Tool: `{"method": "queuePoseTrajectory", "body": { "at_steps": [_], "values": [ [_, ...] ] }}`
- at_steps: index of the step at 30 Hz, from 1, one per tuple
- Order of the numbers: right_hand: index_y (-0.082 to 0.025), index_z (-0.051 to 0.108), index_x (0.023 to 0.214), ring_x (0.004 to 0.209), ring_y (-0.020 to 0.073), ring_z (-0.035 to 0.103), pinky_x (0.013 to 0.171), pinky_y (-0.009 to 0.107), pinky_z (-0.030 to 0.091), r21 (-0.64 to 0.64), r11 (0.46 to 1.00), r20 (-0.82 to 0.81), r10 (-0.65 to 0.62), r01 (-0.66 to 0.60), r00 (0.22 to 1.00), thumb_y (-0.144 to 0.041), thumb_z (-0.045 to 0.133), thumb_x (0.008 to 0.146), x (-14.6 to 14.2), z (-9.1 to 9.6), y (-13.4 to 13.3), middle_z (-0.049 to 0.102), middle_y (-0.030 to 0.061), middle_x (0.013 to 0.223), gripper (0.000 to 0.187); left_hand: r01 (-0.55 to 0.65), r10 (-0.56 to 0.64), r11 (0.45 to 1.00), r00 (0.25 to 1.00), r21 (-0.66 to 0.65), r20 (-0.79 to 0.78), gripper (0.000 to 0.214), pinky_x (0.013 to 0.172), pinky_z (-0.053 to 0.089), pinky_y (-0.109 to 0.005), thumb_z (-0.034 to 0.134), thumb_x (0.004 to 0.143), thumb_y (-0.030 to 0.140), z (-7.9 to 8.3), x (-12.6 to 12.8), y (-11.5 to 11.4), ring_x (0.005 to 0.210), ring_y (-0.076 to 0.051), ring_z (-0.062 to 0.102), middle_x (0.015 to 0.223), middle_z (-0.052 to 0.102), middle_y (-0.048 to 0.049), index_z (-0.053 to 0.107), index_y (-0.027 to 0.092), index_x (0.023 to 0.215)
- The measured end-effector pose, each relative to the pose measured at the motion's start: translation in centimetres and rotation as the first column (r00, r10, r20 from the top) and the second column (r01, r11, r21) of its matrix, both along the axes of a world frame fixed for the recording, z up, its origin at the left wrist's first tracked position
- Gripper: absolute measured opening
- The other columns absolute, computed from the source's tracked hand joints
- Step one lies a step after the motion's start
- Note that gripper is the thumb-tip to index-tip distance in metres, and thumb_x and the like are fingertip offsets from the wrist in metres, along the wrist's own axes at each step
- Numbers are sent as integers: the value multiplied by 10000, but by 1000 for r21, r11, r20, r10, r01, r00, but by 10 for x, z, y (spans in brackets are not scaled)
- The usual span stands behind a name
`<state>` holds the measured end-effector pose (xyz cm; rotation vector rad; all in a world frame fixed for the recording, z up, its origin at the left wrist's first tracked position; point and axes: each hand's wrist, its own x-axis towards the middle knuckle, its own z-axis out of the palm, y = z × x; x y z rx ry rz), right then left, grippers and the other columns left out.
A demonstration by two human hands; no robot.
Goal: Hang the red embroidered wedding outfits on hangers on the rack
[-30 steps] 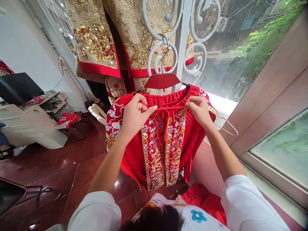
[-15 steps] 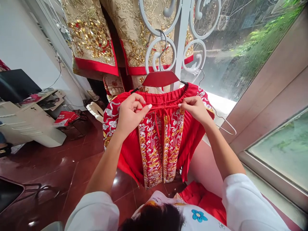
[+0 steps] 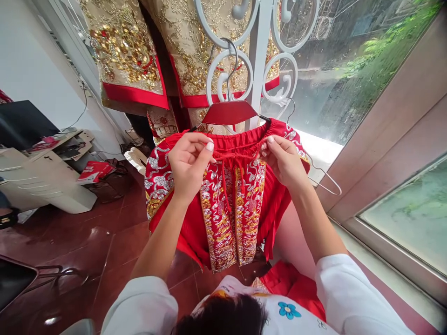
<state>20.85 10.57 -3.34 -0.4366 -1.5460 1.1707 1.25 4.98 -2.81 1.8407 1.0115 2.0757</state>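
A red skirt with silver and gold embroidered panels hangs from a red-and-black hanger by its gathered waistband. My left hand pinches one side of the thin red drawstring between thumb and fingers. On the other side, my right hand pinches the same cord, near the top of the right embroidered panel. The cord runs between both hands across the waistband front, tied at the middle, with loose ends dangling over the panels.
Behind the skirt stands a white scrolled metal rack with gold beaded garments. A glass window is on the right, a wire hanger beside it. Desks with a monitor are left; red cloth lies below.
My right hand has turned and risen slightly, its fingers curling more around the cord. My left hand has shifted slightly, thumb now pointing up. The view has moved a little.
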Motion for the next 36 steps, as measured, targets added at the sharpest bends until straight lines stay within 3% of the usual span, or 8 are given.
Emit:
{"method": "queuePoseTrajectory", "body": {
  "at_steps": [7, 12, 14, 20, 26, 30, 33, 36],
  "values": [
    [-177, 485, 617, 546, 66, 373, 540, 237, 361, 28, 994, -16, -107, 107, 994, -441, 681, 762, 16, 6, 16, 404, -19, 619, 360, 3, 1, 1000, 993, -27, 114, 158, 499, 446, -232, 615, 780, 360, -2, -11, 2, 442, -65, 403, 580, 454, 46, 539, 225, 813],
    [-246, 561, 849, 826, 158, 550, 719, 312, 459, 4, 997, -160, 77, -77, 984, -583, 608, 735, -2, 1, 6, 572, 27, 870, 359, 166, -185, 976, 973, 142, 137, 248, 610, 490, -210, 707, 727, 383, -7, -1, 12, 586, -72, 548, 708, 569, 20, 580, 213, 855],
    [-259, 552, 877, 755, 150, 543, 679, 307, 454, -4, 990, -213, 139, -143, 967, -600, 591, 738, -15, 0, 2, 548, 13, 781, 370, 275, -301, 945, 942, 176, 145, 256, 611, 491, -211, 681, 757, 417, -7, 9, 15, 589, -75, 556, 682, 554, 26, 582, 217, 884],
    [-225, 468, 719, 424, 62, 151, 421, 234, 262, -62, 989, -315, 110, -136, 943, -496, 652, 731, -27, 13, 5, 170, -83, 514, 328, 498, -515, 857, 806, 134, 292, 174, 382, 303, -167, 652, 802, 365, 8, 15, 13, 368, -25, 288, 526, 307, 82, 557, 220, 820],
    [-206, 481, 671, 388, 44, 126, 390, 222, 219, -40, 993, -226, 95, -107, 969, -434, 652, 730, -22, 15, 22, 172, -100, 461, 291, 422, -419, 907, 900, -4, 120, 149, 377, 309, -176, 624, 825, 351, 8, -8, 15, 338, -19, 267, 501, 358, 85, 580, 210, 835],
    [-207, 549, 693, 423, 80, 395, 490, 255, 400, 120, 988, -165, -75, 96, 983, -410, 572, 804, -11, 2, 23, 416, -56, 490, 233, 60, -37, 994, 973, 93, -227, 102, 537, 483, -214, 557, 868, 259, 3, -31, -2, 508, -74, 557, 642, 573, 27, 622, 199, 919],
    [-198, 612, 695, 750, 150, 609, 726, 315, 482, 423, 807, -66, -426, 412, 902, -374, 573, 831, 15, 3, 24, 640, 31, 773, 225, -302, 402, 911, 806, 283, -434, 136, 747, 529, -274, 581, 836, 190, 13, -54, -21, 774, -138, 644, 855, 664, -27, 647, 194, 955],
    [-200, 663, 790, 937, 182, 607, 878, 340, 448, 681, 539, -22, -662, 496, 749, -325, 628, 805, 45, 17, 36, 668, 62, 966, 131, -364, 512, 859, 573, 360, -640, 188, 938, 475, -374, 603, 820, 214, 31, -71, -26, 986, -195, 598, 1005, 642, -42, 658, 213, 1000]
  ]
}}
